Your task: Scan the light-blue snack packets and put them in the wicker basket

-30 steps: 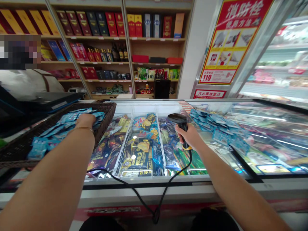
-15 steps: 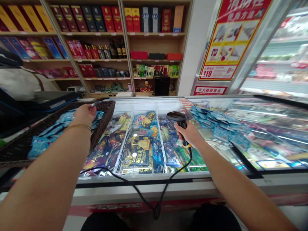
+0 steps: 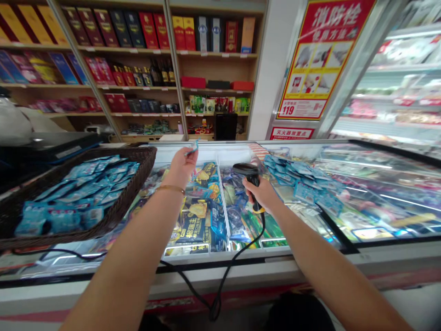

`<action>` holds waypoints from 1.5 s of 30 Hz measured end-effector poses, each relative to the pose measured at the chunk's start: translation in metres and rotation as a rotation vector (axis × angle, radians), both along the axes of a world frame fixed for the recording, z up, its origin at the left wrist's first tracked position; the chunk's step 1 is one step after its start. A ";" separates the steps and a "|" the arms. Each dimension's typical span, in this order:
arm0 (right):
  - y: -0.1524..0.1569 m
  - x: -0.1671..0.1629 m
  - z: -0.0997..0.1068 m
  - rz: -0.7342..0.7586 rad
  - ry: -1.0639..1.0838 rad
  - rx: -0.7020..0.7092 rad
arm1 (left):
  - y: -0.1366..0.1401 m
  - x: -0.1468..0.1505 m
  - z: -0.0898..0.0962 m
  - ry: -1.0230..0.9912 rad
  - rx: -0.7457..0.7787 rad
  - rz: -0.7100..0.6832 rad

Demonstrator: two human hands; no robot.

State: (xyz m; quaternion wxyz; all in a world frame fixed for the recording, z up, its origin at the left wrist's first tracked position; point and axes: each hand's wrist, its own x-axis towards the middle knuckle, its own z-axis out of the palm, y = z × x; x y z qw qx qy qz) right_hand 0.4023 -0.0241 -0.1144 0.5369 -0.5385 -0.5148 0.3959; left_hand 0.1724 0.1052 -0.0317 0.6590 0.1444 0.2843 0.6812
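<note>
My left hand (image 3: 183,164) is closed in a pinch on a small blue packet (image 3: 195,145), of which only the edge shows past the fingers. It hovers above the freezer's middle section. My right hand (image 3: 261,192) wraps round the handle of a black barcode scanner (image 3: 248,173), whose head points left, toward my left hand. From the scanner a black cable (image 3: 225,266) loops down over the freezer's front edge. Many matching blue packets (image 3: 86,181) lie in a dark wicker basket (image 3: 138,184) on the left. Another pile of blue packets (image 3: 303,177) rests on the glass to the right.
A chest freezer (image 3: 237,262) with white wire dividers and bagged frozen goods spans the view. Its sliding glass lid (image 3: 379,197) covers the right side. Behind stand shelves (image 3: 217,55) of boxes and bottles, and a black electronic device (image 3: 41,147) sits at left.
My left hand has moved right from over the basket to beside the scanner, carrying a blue packet. The right hand keeps hold of the scanner. The view has shifted slightly.
</note>
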 end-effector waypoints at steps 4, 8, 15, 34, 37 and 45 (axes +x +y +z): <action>-0.001 0.001 0.001 0.003 0.040 -0.014 | -0.005 0.035 -0.045 0.017 -0.112 -0.083; -0.003 -0.002 0.005 0.001 0.016 -0.017 | -0.006 0.043 -0.072 0.056 -0.095 -0.152; -0.007 -0.004 0.005 0.008 -0.041 -0.005 | -0.007 0.039 -0.077 0.054 -0.072 -0.202; -0.009 -0.003 0.008 0.009 -0.052 -0.009 | 0.003 0.038 -0.089 -0.053 -0.070 0.010; -0.009 -0.003 0.006 0.011 -0.048 -0.006 | -0.001 0.042 -0.091 -0.011 -0.008 -0.001; -0.010 -0.004 0.007 0.014 -0.015 -0.002 | -0.005 0.048 -0.093 0.106 0.084 -0.026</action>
